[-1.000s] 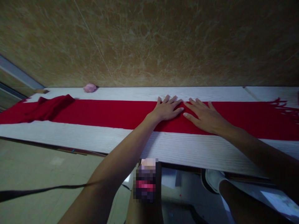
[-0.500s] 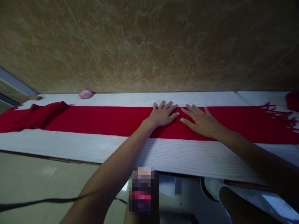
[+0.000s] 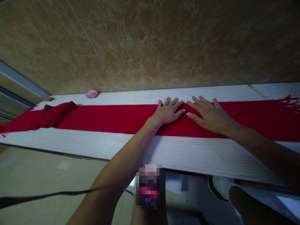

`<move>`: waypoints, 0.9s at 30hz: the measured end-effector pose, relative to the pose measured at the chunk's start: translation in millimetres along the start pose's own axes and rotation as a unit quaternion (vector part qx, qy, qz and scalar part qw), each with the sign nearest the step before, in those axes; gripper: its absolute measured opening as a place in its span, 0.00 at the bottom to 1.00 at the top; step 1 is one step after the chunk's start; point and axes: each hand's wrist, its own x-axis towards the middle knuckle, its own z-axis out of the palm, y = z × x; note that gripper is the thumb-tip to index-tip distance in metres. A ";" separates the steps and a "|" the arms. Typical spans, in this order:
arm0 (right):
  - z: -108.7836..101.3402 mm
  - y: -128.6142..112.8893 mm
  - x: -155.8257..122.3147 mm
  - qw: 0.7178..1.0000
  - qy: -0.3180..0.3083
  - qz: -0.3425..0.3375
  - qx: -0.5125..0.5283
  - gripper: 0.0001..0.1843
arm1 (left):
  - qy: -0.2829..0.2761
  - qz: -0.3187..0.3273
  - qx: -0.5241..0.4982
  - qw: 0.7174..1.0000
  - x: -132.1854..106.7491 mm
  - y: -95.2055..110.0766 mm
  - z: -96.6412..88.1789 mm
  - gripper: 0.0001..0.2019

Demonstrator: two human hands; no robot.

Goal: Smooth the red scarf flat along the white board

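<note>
A long red scarf (image 3: 122,120) with fringed ends lies stretched lengthwise over a white wood-grain bench top (image 3: 192,153). Most of it is flat, but toward the left end it is bunched in folds. My left hand (image 3: 167,112) rests palm down on the middle of the scarf, fingers spread. Just to its right, my right hand (image 3: 211,115) also lies flat on the cloth with fingers apart. The thumbs point toward each other, with a small gap between the hands. Neither hand grips the fabric.
A brown marbled wall (image 3: 150,43) rises along the far edge. Against it sit a small pink object (image 3: 92,93) and, farther left, a small brown piece (image 3: 47,99). A dark strap (image 3: 44,197) crosses the lower left above the tiled floor (image 3: 51,168). A shoe (image 3: 220,187) shows below the bench.
The view has shifted and tilted slightly, so the scarf and bench appear a little farther right. Both hands remain flat on the scarf, with the right hand's fingertips nearer its far edge.
</note>
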 end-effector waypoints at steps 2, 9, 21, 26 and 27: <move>-1.8 -1.1 0.7 1.000 -0.013 -0.001 0.012 0.40 | 0.008 0.002 -0.002 1.000 0.8 -1.0 1.0 0.33; -9.4 -0.3 3.8 0.998 0.047 -0.007 0.033 0.39 | 0.090 -0.004 -0.007 0.996 3.1 -3.9 2.3 0.28; 0.5 5.7 5.2 1.000 0.026 -0.002 0.016 0.40 | 0.193 0.046 -0.066 0.978 6.6 -3.9 0.2 0.17; 3.1 5.8 4.1 1.000 -0.011 0.018 0.011 0.40 | 0.157 0.037 -0.076 0.984 8.4 -8.6 3.4 0.15; 1.9 5.6 4.2 1.000 -0.011 0.019 0.012 0.39 | 0.152 0.035 -0.080 0.984 8.9 -9.5 3.8 0.14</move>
